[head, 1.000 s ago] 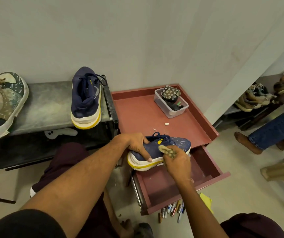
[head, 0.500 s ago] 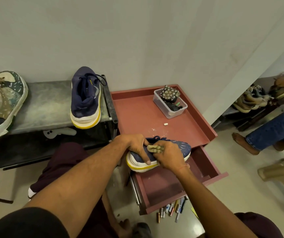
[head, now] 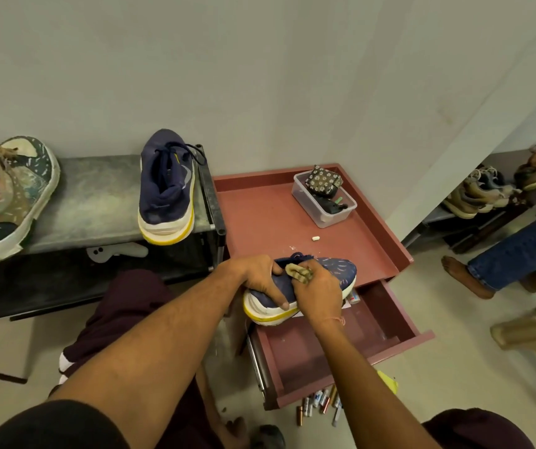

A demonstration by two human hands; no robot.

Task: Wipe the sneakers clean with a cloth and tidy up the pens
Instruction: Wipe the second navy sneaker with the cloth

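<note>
The right hand (head: 320, 293), gripping the cloth (head: 294, 271), has moved from the sole edge up to the laces of the navy sneaker (head: 338, 270), which the left hand (head: 258, 278) grips at the heel over the drawer (head: 406, 346): wiping judged ongoing, floor pens (head: 320, 401) pending.

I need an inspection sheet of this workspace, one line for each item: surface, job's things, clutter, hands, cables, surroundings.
Surface: red cabinet top, pale specks on it; its drawer stands open.
Job's things: navy sneaker at the cabinet's front edge; cloth on its upper; second navy sneaker on the grey bench; pens on the floor by the drawer.
Clutter: clear box holding small items; small white piece; green patterned shoe on the bench.
Hands: left hand grips the sneaker's heel; right hand holds the cloth.
Cables: nothing seen.
Surroundings: pale wall; another person's leg and a shoe rack at the right.
</note>
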